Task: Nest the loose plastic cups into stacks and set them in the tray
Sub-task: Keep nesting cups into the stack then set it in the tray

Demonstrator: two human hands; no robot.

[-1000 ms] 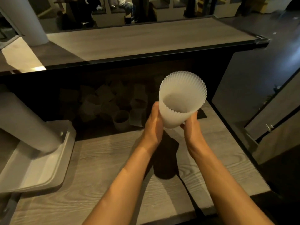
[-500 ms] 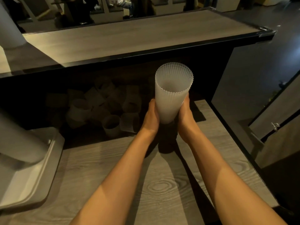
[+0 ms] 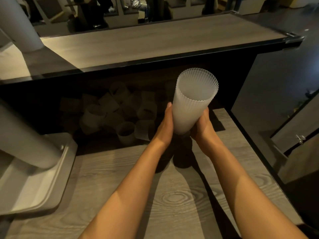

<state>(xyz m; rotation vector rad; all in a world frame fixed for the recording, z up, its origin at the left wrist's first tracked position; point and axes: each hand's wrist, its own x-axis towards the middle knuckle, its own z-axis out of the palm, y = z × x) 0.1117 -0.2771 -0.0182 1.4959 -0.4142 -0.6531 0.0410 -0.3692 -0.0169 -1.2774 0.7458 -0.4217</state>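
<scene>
I hold a tall stack of frosted, ribbed plastic cups upright between both palms, just above the wooden table. My left hand presses its left side and my right hand cups its lower right side. Several loose cups lie jumbled in the dark recess behind the table, left of my hands. A grey tray rests at the table's left edge, with another long stack of cups lying tilted in it.
The wooden table stretches toward me under my forearms. A raised counter overhangs the recess. A white column stands at the far left. The table's dark right edge drops off to the floor.
The stack has been tipped from tilted toward me to nearly upright and lowered toward the table. Both hands slid down to its base. My view shifted slightly.
</scene>
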